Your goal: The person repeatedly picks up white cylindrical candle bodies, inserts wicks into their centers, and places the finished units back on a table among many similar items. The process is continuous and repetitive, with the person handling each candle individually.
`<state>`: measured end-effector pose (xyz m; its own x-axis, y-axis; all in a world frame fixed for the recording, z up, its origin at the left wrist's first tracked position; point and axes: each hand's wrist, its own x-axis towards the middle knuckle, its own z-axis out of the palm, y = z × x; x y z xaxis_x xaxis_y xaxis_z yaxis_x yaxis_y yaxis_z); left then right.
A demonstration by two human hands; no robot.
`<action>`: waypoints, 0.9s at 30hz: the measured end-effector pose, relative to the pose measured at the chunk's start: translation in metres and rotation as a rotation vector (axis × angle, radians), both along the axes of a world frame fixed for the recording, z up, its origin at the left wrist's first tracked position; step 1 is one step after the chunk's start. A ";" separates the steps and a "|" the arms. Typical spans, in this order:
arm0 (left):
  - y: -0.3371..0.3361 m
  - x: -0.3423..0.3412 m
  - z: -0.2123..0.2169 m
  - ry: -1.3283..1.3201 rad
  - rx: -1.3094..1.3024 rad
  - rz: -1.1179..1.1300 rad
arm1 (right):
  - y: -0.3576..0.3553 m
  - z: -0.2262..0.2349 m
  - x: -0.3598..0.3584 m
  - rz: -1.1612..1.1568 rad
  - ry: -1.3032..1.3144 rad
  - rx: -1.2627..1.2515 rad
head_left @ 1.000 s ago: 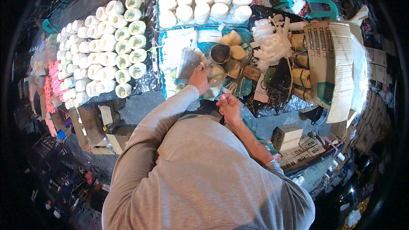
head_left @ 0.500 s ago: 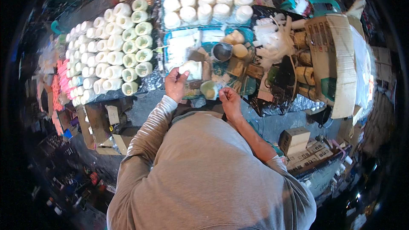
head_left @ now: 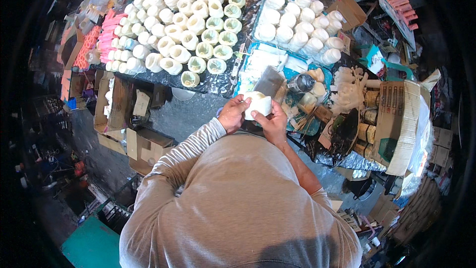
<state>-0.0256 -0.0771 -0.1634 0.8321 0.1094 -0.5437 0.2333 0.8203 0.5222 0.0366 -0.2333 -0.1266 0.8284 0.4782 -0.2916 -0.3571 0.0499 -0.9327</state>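
Observation:
A white cup-shaped piece [head_left: 259,107] with an uneven rim is held between both hands, close in front of my body. My left hand [head_left: 232,114] grips its left side, thumb and fingers closed on the wall. From the right, my right hand [head_left: 274,123] pinches it, the thumb lying across its front. Just beyond the piece is a grey flat block [head_left: 269,81]. A dark round pot [head_left: 301,83] stands to the right of that block, beside cream-coloured rounded lumps [head_left: 317,88].
Rows of white hollow cups [head_left: 196,24] cover the table at left, with pink pieces [head_left: 110,34] beyond them. More white cups [head_left: 287,20] fill a blue tray at the back. White scraps [head_left: 344,89] and a cardboard box [head_left: 391,114] lie at right. Open cartons [head_left: 146,151] sit below the table.
The view has turned left, so the table appears shifted right. My right hand has joined the left on the white piece, which is now nearer my body.

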 end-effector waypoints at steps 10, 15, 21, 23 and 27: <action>0.044 -0.018 0.088 -0.457 1.410 -0.280 | 0.030 0.066 0.011 0.221 -0.307 -0.099; 0.052 -0.017 0.094 -0.386 1.253 -0.022 | 0.034 0.106 0.004 0.385 -0.526 -0.204; 0.073 -0.028 0.123 -0.550 1.487 0.123 | 0.042 0.142 0.002 0.403 -0.725 -0.289; 0.073 -0.035 0.131 -0.444 1.362 0.107 | 0.041 0.156 -0.007 0.369 -0.585 -0.397; 0.077 -0.038 0.135 -0.434 1.595 0.240 | 0.045 0.169 -0.010 0.388 -0.895 -0.328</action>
